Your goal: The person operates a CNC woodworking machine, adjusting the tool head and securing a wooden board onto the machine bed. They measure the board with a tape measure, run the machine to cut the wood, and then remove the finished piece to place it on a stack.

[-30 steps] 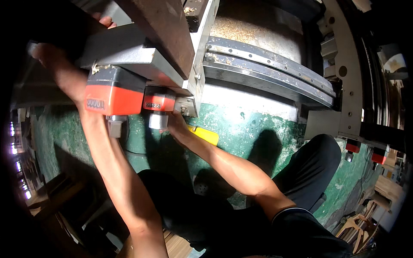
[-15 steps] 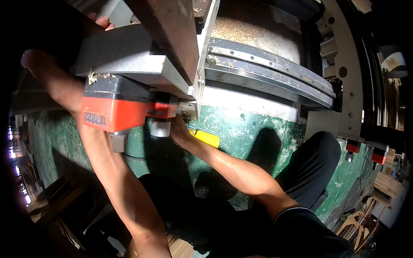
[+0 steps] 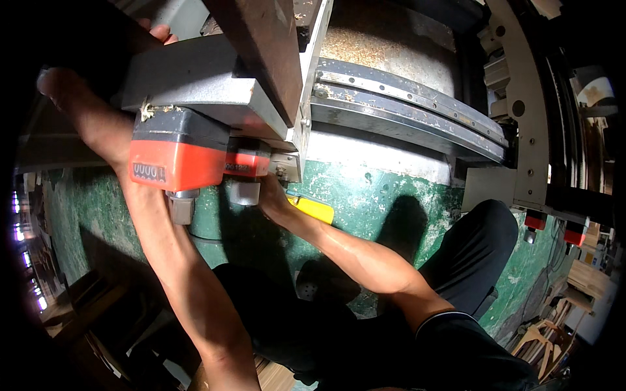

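My left hand [image 3: 88, 114] reaches up past the left side of a grey metal block [image 3: 186, 73]. Its thumb is stretched out to the left, apart from the fingers; the fingertips show beyond the block's far edge, and deep shadow hides the palm. Below the block hangs a red and black position indicator [image 3: 176, 159] with a small number window and a metal knob [image 3: 183, 210]. A second, smaller red indicator [image 3: 248, 161] sits to its right, with its own knob [image 3: 245, 193]. Behind that one, my right hand [image 3: 272, 195] is mostly hidden, its fingers out of sight.
A brown upright bar [image 3: 264, 55] rises beside the block. To the right run metal rails [image 3: 411, 98] below a sawdust-covered bed [image 3: 391, 45]. A yellow object [image 3: 313, 209] lies by my right wrist. Wooden pieces [image 3: 541, 342] are stacked at lower right above the green floor [image 3: 365, 189].
The grey block and the larger red indicator have shifted slightly up and to the right, and my left hand has moved slightly right. My right arm is nearly still.
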A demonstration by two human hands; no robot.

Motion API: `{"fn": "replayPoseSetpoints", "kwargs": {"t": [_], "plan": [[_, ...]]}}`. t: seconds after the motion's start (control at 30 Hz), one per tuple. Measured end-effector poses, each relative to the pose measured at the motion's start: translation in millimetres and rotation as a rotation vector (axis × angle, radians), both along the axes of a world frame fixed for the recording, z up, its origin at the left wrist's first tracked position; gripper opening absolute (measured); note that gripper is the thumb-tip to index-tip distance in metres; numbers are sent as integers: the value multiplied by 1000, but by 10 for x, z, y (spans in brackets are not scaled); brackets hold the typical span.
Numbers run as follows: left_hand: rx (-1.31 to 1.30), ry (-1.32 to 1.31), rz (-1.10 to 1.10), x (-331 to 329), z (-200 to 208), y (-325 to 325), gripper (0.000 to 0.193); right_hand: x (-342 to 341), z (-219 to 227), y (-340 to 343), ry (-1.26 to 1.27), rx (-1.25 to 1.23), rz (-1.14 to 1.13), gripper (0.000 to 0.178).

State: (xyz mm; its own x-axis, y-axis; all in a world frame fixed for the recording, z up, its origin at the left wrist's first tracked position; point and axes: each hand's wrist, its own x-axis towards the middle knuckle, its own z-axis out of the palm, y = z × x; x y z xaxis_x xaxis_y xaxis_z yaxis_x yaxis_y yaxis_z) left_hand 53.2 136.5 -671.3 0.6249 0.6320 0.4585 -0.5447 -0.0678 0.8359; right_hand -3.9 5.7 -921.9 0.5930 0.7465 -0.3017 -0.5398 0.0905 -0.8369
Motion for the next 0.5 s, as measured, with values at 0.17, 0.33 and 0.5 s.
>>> {"fn": "replayPoseSetpoints", "kwargs": {"t": [0.17, 0.33, 0.5], "plan": [[9, 0, 21, -26, 52, -10, 75, -36, 56, -10, 23, -1, -34, 24], [-5, -1, 19, 40, 2, -37, 74, -70, 77, -62, 111, -45, -190, 31], [20, 17, 76, -78, 142, -105, 72, -191, -120, -102, -329, -281, 18, 31]]}}
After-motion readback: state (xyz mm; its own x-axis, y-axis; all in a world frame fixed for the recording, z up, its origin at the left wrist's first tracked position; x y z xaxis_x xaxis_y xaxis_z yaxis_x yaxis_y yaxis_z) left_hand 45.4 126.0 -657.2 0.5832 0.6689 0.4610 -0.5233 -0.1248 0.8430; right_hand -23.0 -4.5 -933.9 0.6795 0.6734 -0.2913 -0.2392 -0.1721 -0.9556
